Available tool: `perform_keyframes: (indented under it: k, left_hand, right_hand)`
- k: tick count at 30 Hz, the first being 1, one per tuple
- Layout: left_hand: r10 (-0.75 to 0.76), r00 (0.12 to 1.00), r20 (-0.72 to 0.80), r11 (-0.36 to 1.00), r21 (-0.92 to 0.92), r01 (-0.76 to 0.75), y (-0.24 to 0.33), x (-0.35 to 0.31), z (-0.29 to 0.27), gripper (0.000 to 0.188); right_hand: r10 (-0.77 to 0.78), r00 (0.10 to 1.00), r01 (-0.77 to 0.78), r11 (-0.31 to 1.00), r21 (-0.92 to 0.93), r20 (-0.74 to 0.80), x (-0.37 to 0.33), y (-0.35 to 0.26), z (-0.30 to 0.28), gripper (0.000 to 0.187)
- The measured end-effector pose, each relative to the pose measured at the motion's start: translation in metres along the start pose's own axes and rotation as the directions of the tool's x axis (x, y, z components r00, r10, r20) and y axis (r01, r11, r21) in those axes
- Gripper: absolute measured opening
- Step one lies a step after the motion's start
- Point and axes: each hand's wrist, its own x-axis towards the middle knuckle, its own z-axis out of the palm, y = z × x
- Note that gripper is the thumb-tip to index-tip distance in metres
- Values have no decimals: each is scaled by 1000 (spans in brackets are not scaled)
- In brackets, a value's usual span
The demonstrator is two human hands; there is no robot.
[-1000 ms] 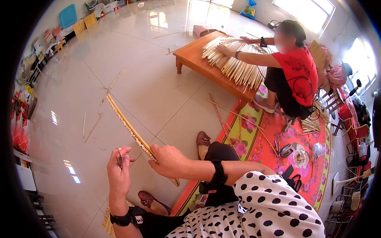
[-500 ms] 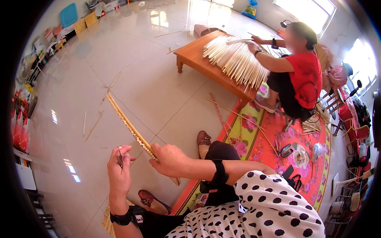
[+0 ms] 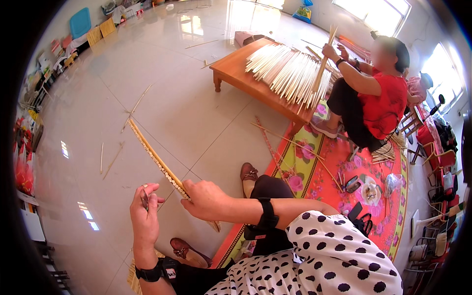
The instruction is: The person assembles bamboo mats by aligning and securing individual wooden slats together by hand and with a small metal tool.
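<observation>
strip [image 3: 157,160]: long axis from lower centre toward upper left | right hand [image 3: 209,199]: clamped on near end | left hand [image 3: 145,216]: just left, pinching small dark tool [image 3: 144,198]

A shiny pale tiled floor [image 3: 196,98] is lit by bright windows [image 3: 388,10] at the far wall. A low wooden table [image 3: 246,78] is set beside a colourful flowered mat [image 3: 344,172]. Chairs [image 3: 435,152] are seen at the right.

Right hand [image 3: 209,199] clasps long bamboo strip [image 3: 155,157]; left hand [image 3: 145,219] pinches small blade [image 3: 144,198]; low wooden table [image 3: 236,73] bears pale sticks [image 3: 287,73].
</observation>
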Motion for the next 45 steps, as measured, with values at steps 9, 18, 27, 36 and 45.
perform_keyframes:
  k: [9,18,27,36,45]
  left_hand:
    - [-33,999,-4,999,-41,33,4,1,-1,22]
    - [-77,997,4,996,-50,77,7,2,-4,24]
    - [-63,998,3,996,-63,63,10,5,-2,23]
    - [-73,997,-33,989,-129,68,1,12,-4,20]
    - [-239,971,15,931,-281,234,18,38,-12,24]
  right_hand:
    - [8,1000,-8,1000,-3,-26,3,3,3,31]
    - [19,1000,-19,1000,10,-23,6,0,1,30]
    - [5,1000,-5,1000,14,-11,6,-2,-4,30]
    - [16,1000,-15,999,-47,17,10,-2,-4,30]
    - [120,991,-111,986,123,-61,22,-8,-23,29]
